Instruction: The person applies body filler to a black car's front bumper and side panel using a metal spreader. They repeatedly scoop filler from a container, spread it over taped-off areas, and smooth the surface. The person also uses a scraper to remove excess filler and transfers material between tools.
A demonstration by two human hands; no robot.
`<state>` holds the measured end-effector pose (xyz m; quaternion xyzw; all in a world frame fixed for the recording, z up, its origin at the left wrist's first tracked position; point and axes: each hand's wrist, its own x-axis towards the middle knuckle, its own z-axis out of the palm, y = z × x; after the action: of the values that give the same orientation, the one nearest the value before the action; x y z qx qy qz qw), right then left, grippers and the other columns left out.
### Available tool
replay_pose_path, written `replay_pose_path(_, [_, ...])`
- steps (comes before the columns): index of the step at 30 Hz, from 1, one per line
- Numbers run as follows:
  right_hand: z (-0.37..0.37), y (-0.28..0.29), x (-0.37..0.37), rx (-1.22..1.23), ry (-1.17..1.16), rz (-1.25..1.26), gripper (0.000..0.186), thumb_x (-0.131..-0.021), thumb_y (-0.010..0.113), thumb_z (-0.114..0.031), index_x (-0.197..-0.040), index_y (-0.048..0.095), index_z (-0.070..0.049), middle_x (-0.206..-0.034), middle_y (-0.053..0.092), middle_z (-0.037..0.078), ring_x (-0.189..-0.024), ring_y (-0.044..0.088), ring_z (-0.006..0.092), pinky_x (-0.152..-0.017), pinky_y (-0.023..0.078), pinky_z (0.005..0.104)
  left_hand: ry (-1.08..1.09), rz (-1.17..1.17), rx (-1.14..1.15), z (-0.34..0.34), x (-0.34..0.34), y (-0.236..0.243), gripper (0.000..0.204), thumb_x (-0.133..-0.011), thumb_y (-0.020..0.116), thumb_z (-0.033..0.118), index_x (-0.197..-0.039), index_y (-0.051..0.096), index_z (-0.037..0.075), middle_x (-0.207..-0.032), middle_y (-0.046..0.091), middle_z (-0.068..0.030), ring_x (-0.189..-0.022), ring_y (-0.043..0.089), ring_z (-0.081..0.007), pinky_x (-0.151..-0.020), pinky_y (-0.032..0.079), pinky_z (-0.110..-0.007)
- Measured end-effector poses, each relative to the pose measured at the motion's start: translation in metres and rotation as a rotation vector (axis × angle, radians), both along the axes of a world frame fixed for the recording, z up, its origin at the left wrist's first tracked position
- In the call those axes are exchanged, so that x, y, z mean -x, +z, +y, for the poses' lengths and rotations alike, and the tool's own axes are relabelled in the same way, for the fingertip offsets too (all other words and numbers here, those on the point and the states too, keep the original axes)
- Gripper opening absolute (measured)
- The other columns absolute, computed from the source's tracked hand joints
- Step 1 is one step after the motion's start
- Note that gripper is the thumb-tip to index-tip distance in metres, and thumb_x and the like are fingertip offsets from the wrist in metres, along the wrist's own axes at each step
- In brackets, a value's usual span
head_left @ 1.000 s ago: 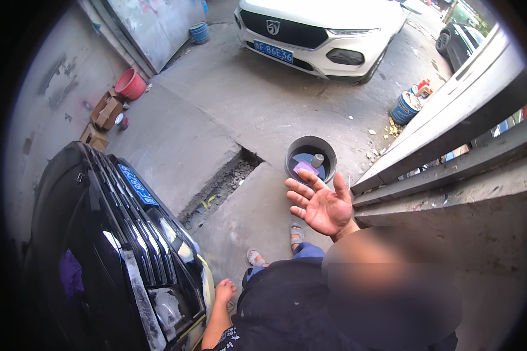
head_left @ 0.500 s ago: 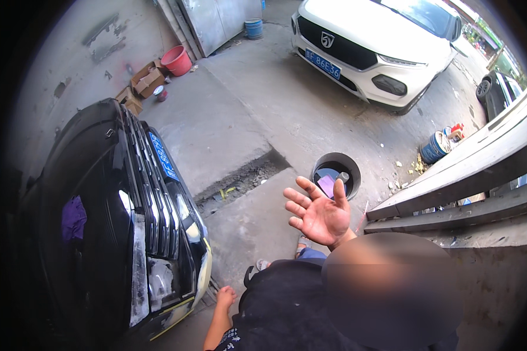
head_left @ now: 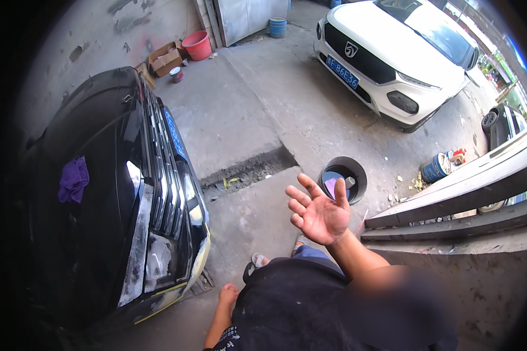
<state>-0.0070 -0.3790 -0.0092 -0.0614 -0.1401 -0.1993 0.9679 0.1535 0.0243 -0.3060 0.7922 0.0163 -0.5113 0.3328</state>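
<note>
My right hand [head_left: 321, 215] is raised in front of my body, palm up. Its fingers are spread and it holds nothing. Just beyond it on the floor stands a dark round bucket [head_left: 363, 175] with dark liquid in it. A flat purple piece and a small grey object show inside, partly behind my fingertips. My left hand [head_left: 228, 294] hangs low at my side, beside the front corner of a black car [head_left: 99, 234]. Its fingers look curled in, with nothing visible in them. On the car's hood lies a crumpled purple cloth [head_left: 74, 179].
The car's bumper corner [head_left: 200, 243] has pale patches and yellow edging. A broken trench [head_left: 249, 171] cuts the concrete floor ahead. A white car [head_left: 386, 64] stands at the far right. Wooden beams [head_left: 451, 205] run along the right. A red tub [head_left: 197, 45] and cardboard boxes [head_left: 166, 57] line the wall.
The view has shifted, so the cars and bucket sit slightly lower and further right, and more of my right forearm shows. Both hands keep much the same pose.
</note>
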Motion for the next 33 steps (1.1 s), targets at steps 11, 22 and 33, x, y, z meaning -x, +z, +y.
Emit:
replay_pose_path(11, [0.015, 0.0, -0.016, -0.065, 0.067, -0.033, 0.077, -0.09, 0.036, -0.064, -0.143, 0.03, -0.009, -0.143, 0.035, 0.024, -0.126, 0.043, 0.0348, -0.102, 0.036, 0.0479, 0.288, 0.05, -0.059, 0.039, -0.016, -0.01, 0.031, -0.089, 0.051, 0.015, -0.119, 0.051, 0.006, -0.083, 0.06, -0.0043, -0.063, 0.058, -0.0145, -0.047, 0.044, -0.028])
replay_pose_path(22, [-0.042, -0.004, 0.005, 0.012, 0.293, -0.005, 0.077, -0.091, 0.032, -0.064, -0.146, 0.024, -0.01, -0.148, 0.025, 0.022, -0.135, 0.031, 0.0368, -0.11, 0.025, 0.0528, 0.389, 0.044, -0.027, -0.01, 0.091, 0.006, 0.038, -0.087, 0.054, 0.015, -0.124, 0.051, 0.005, -0.075, 0.058, -0.0025, -0.059, 0.055, -0.0123, -0.046, 0.042, -0.027])
replay_pose_path(33, [-0.066, 0.026, -0.002, -0.23, 0.482, -0.326, 0.082, -0.089, 0.027, -0.07, -0.149, 0.013, -0.016, -0.152, 0.013, 0.022, -0.138, 0.023, 0.0387, -0.11, 0.025, 0.0532, 0.185, -0.15, -0.041, -0.046, 0.166, 0.074, 0.04, -0.088, 0.052, 0.015, -0.125, 0.051, -0.001, -0.08, 0.059, -0.0046, -0.065, 0.056, -0.0127, -0.054, 0.045, -0.027])
